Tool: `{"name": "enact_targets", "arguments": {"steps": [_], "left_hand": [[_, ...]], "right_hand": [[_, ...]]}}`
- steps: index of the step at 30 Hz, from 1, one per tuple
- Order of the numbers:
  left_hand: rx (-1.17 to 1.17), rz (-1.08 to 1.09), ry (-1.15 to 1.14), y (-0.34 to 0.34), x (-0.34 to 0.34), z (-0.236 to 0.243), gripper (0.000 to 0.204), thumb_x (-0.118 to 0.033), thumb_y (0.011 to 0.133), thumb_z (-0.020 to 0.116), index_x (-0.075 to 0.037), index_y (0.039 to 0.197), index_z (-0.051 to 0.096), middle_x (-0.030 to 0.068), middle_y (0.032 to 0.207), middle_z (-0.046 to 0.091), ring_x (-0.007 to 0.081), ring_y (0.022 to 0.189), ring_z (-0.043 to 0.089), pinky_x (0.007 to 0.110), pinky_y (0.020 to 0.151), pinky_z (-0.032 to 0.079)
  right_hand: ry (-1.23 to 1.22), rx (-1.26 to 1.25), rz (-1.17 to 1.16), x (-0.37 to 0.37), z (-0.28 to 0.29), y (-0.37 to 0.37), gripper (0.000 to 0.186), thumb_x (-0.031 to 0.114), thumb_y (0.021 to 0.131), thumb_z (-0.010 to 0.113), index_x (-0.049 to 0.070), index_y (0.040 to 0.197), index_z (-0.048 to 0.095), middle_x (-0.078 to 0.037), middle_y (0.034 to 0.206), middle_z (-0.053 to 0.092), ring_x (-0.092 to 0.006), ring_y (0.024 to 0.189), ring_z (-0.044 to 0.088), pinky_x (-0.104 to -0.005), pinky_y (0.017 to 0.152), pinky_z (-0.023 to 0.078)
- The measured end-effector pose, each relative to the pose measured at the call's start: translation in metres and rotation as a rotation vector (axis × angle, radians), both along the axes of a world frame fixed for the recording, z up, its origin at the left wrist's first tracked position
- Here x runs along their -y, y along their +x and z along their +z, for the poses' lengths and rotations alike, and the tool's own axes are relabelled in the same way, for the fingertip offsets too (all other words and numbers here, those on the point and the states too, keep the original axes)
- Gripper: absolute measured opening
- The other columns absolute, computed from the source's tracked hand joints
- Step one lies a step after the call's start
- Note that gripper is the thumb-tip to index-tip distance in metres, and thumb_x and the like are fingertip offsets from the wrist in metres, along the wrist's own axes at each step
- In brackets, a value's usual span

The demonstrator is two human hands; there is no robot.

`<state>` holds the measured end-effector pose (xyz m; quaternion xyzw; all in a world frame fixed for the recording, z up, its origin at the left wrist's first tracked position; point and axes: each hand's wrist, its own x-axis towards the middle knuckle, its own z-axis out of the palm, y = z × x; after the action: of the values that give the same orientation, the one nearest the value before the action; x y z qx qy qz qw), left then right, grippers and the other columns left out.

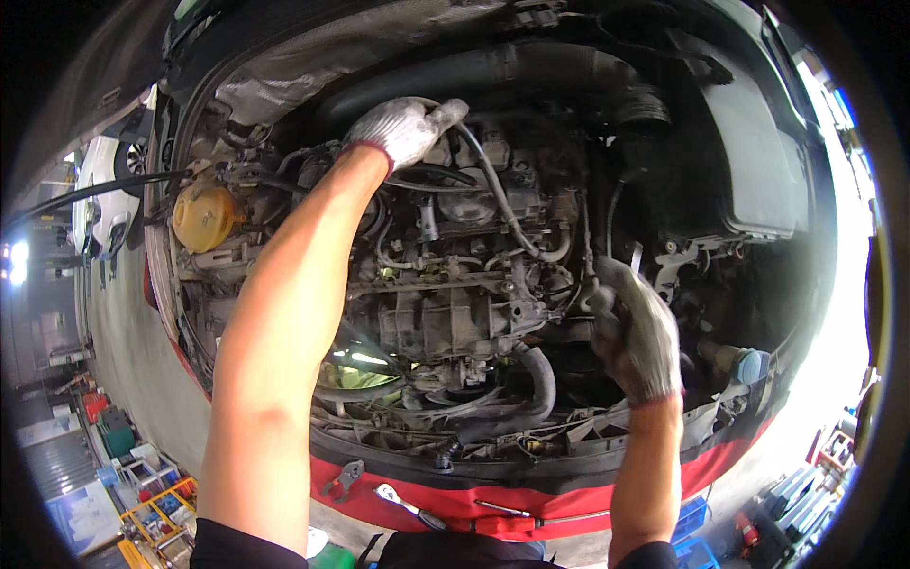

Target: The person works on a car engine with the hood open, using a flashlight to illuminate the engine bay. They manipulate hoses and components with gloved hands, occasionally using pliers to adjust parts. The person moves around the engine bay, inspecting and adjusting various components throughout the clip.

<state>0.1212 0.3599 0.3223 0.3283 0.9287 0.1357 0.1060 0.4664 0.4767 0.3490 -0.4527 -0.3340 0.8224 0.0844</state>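
Observation:
My gloved left hand (pixel 403 130) has its fingers closed on a grey rubber hose (pixel 485 171) at the top of the engine (pixel 445 313). The hose runs down and right to a bend above the intake parts. My gloved right hand (pixel 640 337), blurred, is closed around a slim metal tool (pixel 633 260) at the right of the engine, near a thin vertical line (pixel 611 213); the tool's kind I cannot tell.
A yellow coolant tank (pixel 204 218) sits left, a blue washer cap (pixel 751 366) right. On a red-and-black fender cover (pixel 351 455) along the front edge lie pliers (pixel 343 482), a ratchet (pixel 408 503) and a red-handled tool (pixel 507 524). A white car (pixel 104 190) and tool trays stand beyond.

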Motion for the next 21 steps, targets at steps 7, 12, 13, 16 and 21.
{"name": "enact_targets", "arguments": {"steps": [7,12,13,16,21], "left_hand": [[0.947,0.118,-0.082,-0.023,0.016,0.003,0.057,-0.064,0.095,0.057,-0.013,0.117,0.067,0.0017,0.073,0.063,0.0106,0.058,0.058,0.024,0.041,0.040],[1.049,0.079,-0.241,-0.030,0.039,0.009,0.056,-0.061,0.090,0.066,-0.010,0.114,0.070,0.0040,0.087,0.069,0.0098,0.054,0.057,0.025,0.042,0.043],[1.033,0.054,-0.269,-0.031,0.046,0.010,0.049,-0.056,0.091,0.069,-0.010,0.108,0.072,0.0035,0.088,0.069,0.0097,0.061,0.059,0.026,0.050,0.049],[0.999,-0.113,-0.199,-0.011,0.065,0.015,0.038,-0.046,0.090,0.072,-0.012,0.104,0.074,0.0020,0.091,0.072,0.0097,0.067,0.062,0.026,0.057,0.051],[0.612,-0.368,-0.459,0.024,0.103,0.029,0.029,-0.032,0.093,0.070,-0.010,0.110,0.075,0.0058,0.101,0.076,0.0175,0.090,0.069,0.033,0.083,0.054]], "right_hand": [[0.748,0.339,0.105,0.002,-0.006,0.119,0.030,0.022,0.105,0.052,0.004,0.125,0.065,0.003,0.089,0.061,-0.0020,0.068,0.047,-0.0174,0.057,0.034],[1.104,0.328,0.118,0.009,-0.036,0.172,0.031,0.009,0.105,0.049,0.000,0.133,0.059,-0.006,0.116,0.065,-0.0146,0.102,0.059,-0.0274,0.091,0.046],[1.212,0.308,0.142,0.016,-0.039,0.170,0.031,0.006,0.104,0.049,-0.001,0.133,0.059,-0.008,0.123,0.064,-0.0170,0.109,0.059,-0.0296,0.098,0.045],[1.526,0.326,0.195,0.021,-0.056,0.167,0.027,0.000,0.100,0.050,-0.004,0.123,0.063,-0.013,0.112,0.064,-0.0215,0.100,0.060,-0.0308,0.091,0.048],[1.531,0.308,0.129,0.026,-0.058,0.159,0.022,0.002,0.097,0.054,-0.004,0.115,0.066,-0.014,0.100,0.064,-0.0237,0.089,0.060,-0.0331,0.084,0.049]]}}
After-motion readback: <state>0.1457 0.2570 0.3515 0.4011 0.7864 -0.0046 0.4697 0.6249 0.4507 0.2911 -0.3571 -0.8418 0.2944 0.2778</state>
